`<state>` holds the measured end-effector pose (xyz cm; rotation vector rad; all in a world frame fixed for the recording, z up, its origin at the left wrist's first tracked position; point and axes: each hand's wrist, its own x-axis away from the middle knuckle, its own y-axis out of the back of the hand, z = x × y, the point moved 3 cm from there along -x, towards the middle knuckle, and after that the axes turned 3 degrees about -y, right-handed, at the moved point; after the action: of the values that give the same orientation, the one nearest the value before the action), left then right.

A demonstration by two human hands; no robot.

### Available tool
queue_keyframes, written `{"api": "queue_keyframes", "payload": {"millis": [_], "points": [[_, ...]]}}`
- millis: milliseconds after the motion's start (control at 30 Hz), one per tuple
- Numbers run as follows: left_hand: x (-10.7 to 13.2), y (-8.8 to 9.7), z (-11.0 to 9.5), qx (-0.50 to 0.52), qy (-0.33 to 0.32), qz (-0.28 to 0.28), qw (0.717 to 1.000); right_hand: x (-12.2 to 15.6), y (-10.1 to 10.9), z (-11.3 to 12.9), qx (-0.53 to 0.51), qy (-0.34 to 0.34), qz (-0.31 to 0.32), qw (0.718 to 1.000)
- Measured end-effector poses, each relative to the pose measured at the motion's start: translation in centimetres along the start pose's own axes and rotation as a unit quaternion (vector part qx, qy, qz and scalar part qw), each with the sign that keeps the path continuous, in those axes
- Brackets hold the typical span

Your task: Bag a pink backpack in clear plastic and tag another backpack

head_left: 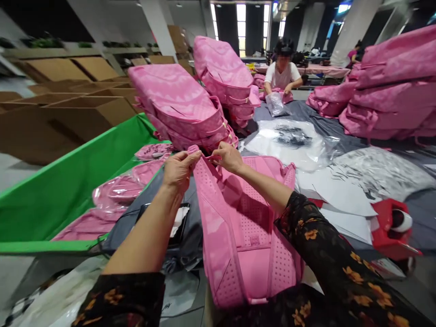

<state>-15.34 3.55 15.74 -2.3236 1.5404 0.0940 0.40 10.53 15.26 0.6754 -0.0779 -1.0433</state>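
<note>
Both hands (pixel 204 163) pinched on pink backpack (pixel 245 227) top, stacked backpacks (pixel 180 109) just beyond, tape dispenser (pixel 388 227) right.

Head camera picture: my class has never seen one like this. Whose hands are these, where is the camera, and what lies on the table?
The camera sits on a person's head, looking forward and down, so both arms are that person's own. The left hand and right hand pinch the top loop of a pink mesh-backed fabric backpack lying back-up on the grey table. Around it lie clear plastic bags, white paper sheets, a red tape dispenser and stacked pink backpacks. A green cloth bin stands left. Another person works opposite.
</note>
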Motion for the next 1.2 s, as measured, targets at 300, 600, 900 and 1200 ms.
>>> {"api": "queue_keyframes", "payload": {"millis": [300, 600, 900, 1200], "points": [[-0.4, -7.3, 4.1, 0.017, 0.052, 0.046, 0.997, 23.5, -1.8, 2.6, 0.106, -0.030, 0.238, 0.965], [1.5, -11.2, 8.1, -0.506, -0.208, 0.184, 0.817, 21.6, 15.4, -5.6, 0.228, -0.293, -0.138, 0.918], [7.1, -23.2, 11.8, -0.255, -0.284, 0.519, 0.765, 16.3, 17.5, -8.0, 0.248, -0.280, -0.283, 0.883], [7.8, -21.2, 13.9, -0.187, -0.262, 0.414, 0.851, 19.6, 12.0, -1.6, 0.419, 0.029, -0.253, 0.872]]}}
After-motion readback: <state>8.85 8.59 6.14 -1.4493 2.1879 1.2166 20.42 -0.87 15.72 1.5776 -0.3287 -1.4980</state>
